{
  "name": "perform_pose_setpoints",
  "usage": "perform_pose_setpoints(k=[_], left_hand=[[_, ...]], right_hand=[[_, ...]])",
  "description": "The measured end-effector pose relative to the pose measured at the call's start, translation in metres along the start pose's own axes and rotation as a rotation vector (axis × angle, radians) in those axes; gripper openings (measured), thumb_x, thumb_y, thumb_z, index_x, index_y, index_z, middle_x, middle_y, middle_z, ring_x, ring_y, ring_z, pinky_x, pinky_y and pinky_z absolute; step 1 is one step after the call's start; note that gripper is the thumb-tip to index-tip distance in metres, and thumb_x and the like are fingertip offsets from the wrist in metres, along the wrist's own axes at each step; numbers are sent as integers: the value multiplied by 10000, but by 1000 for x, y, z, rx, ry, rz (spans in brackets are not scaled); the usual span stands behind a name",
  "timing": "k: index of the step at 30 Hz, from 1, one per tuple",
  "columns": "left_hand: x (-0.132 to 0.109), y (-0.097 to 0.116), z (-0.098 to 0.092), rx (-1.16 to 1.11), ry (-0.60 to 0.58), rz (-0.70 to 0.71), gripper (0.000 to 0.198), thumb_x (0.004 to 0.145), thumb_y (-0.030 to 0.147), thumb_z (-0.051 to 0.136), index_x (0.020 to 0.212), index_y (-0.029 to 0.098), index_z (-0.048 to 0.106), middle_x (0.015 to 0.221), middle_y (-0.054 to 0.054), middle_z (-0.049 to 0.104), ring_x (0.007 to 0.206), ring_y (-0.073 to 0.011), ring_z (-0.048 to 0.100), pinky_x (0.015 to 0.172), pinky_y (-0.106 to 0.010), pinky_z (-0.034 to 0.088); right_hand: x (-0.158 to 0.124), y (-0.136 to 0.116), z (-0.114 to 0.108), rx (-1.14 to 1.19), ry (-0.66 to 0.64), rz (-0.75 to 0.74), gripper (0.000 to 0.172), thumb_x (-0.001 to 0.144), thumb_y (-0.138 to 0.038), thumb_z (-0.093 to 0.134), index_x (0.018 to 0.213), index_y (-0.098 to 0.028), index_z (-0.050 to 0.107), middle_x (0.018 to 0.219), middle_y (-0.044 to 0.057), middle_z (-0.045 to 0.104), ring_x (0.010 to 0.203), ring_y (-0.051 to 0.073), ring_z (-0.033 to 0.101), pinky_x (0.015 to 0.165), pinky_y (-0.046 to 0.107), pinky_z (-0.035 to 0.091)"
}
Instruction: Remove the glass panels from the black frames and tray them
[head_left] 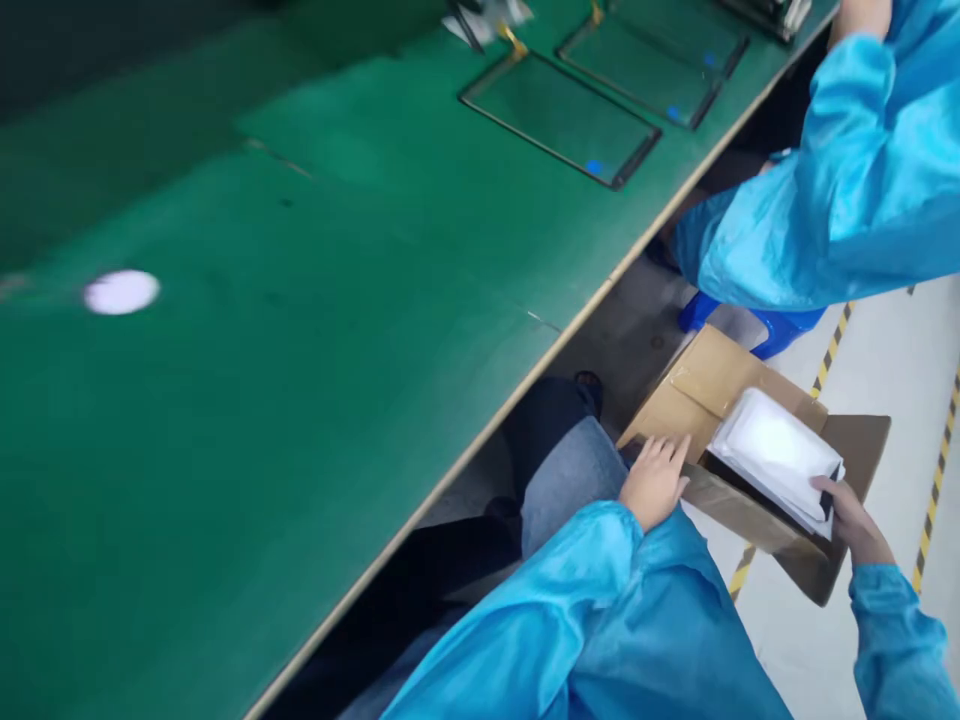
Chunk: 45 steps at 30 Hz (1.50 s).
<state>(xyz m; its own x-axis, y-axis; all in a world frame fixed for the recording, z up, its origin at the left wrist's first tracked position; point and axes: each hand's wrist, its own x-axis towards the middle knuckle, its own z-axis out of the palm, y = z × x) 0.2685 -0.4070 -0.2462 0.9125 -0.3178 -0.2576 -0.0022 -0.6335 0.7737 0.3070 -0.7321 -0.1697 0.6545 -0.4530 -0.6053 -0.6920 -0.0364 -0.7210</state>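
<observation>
An open cardboard box (pixel 701 385) stands on the floor beside the green bench. My left hand (pixel 655 480) rests with fingers stretched flat on the box's near flap. My right hand (pixel 851 515) grips the near end of a stack of flat panels wrapped in white foam (pixel 776 455) that lies tilted in the box. Both arms wear blue sleeves.
The green workbench (pixel 300 330) runs diagonally, its edge close to my knees. Two dark-framed glass panels (pixel 559 115) lie at its far end. A co-worker in a blue coat (pixel 847 180) sits on a blue stool at the upper right. Yellow-black tape (pixel 829 355) marks the floor.
</observation>
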Motion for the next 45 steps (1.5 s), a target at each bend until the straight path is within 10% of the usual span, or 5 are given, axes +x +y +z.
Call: perform_pose_setpoints(k=[4,9,17,28,45], left_hand=[[-33,43,-39,-294,238,67,1145,870,452,848,1746,177,163,1579,-260,585,1438,-358,607,1128,-493,542],[-97,84,-136,-1058,890,107,966,788,622,884,1567,166,540,1309,-198,779,1204,-361,754,1066,-493,598],[-273,4,-273,-684,1546,5,543,718,558,923,1070,164,802,1014,-122,848,1105,-354,779,1074,-491,603],[-358,-69,-270,-614,1569,-75,717,578,664,970,1034,156,751,994,-161,836,946,-362,805,944,-540,647],[-341,-32,-269,-580,1895,229,884,632,708,952,1296,234,611,1399,-189,687,1323,-361,663,1075,-431,541]], right_hand=[[-36,-24,59,217,-229,-147,550,607,-338,942,1099,-188,747,942,72,822,928,331,785,886,480,658],[-128,-34,209,345,-710,-335,721,567,-437,991,1211,-232,742,1072,106,837,1080,385,765,1038,611,579],[-269,-108,347,473,-1344,-664,988,716,-764,864,1554,-349,547,1646,94,538,1591,344,405,1338,581,225],[-388,-105,456,279,-1450,-960,500,843,-670,793,1073,-226,788,969,72,818,926,272,750,849,383,592],[-404,-104,440,367,-1333,-1006,298,878,-490,734,1012,-233,805,976,71,824,913,275,755,831,389,587]])
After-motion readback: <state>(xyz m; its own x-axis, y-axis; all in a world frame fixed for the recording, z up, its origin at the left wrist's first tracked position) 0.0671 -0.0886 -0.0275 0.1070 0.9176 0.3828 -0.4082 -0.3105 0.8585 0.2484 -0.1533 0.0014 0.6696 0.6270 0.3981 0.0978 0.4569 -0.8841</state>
